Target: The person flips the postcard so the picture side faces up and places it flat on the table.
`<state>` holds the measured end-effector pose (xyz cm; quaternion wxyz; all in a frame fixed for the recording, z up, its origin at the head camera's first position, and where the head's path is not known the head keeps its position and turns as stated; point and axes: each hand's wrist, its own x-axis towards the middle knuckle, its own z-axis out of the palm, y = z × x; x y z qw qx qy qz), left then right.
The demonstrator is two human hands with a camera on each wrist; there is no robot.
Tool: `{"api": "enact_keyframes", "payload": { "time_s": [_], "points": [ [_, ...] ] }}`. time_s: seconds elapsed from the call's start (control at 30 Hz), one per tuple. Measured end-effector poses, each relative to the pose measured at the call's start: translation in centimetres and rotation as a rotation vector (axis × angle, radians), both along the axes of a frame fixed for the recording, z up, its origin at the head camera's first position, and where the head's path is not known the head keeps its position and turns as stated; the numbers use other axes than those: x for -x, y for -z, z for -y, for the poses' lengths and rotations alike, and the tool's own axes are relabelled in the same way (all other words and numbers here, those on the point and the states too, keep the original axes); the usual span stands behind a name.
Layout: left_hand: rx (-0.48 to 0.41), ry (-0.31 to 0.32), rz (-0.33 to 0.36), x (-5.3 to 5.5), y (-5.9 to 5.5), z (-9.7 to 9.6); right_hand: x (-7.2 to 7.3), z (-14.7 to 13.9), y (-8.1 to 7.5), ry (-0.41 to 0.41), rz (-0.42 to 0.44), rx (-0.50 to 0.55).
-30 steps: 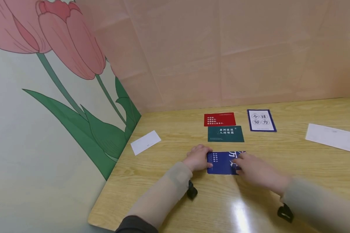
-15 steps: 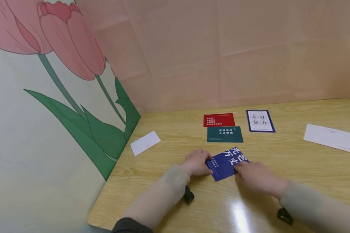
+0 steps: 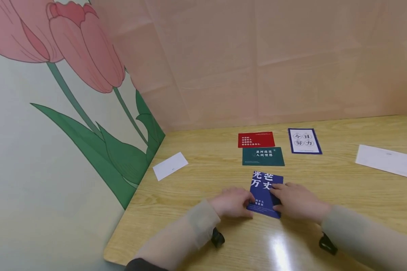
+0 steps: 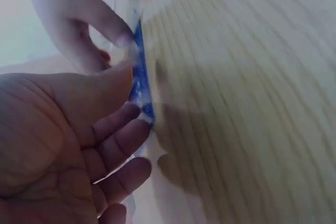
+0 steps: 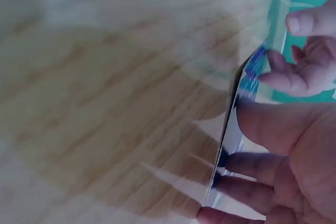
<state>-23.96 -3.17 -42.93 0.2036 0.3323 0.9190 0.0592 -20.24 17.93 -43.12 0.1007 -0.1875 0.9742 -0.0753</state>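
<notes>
A dark blue card [image 3: 265, 195] with white characters lies upright in front of me on the wooden table, slightly turned. My left hand [image 3: 233, 202] touches its lower left edge with the fingertips, the thumb near the corner. In the left wrist view the left hand [image 4: 68, 129] has its thumb and fingers apart beside the card's edge. My right hand [image 3: 298, 201] lays its fingers on the card's right side, fairly straight, with the thumb lower on that edge. The right wrist view shows the right hand [image 5: 294, 156] with its fingertips along the card's edge.
Beyond the blue card lie a green card [image 3: 263, 156] and a red card [image 3: 256, 139] behind it. A white card with a blue border [image 3: 304, 141] is to their right. White slips lie at the left [image 3: 170, 166] and far right [image 3: 390, 161]. A pink cloth [image 3: 217, 64] hangs behind.
The blue card has turned about a quarter turn, from lying sideways to upright. My left hand has come down and nearer; my right hand has stayed by the card's right side.
</notes>
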Motion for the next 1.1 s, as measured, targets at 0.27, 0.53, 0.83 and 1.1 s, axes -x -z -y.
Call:
{"api": "enact_keyframes", "payload": {
  "time_s": [0.27,0.53,0.83,1.1],
  "points": [
    [0.083,0.2,-0.061,-1.6,-0.2,-0.5,0.5,0.5,0.0,-0.073,0.043,0.025],
    [0.169,0.143,-0.034,-4.1,-0.3,-0.3,0.8,1.5,0.0,-0.105,0.018,0.006],
    [0.153,0.045,-0.016,-4.8,-0.1,0.7,1.1,1.6,0.2,-0.082,0.025,0.058],
    [0.15,-0.028,-0.052,-4.0,0.1,2.0,1.1,-1.7,0.4,-0.044,-0.076,0.127]
  ]
}}
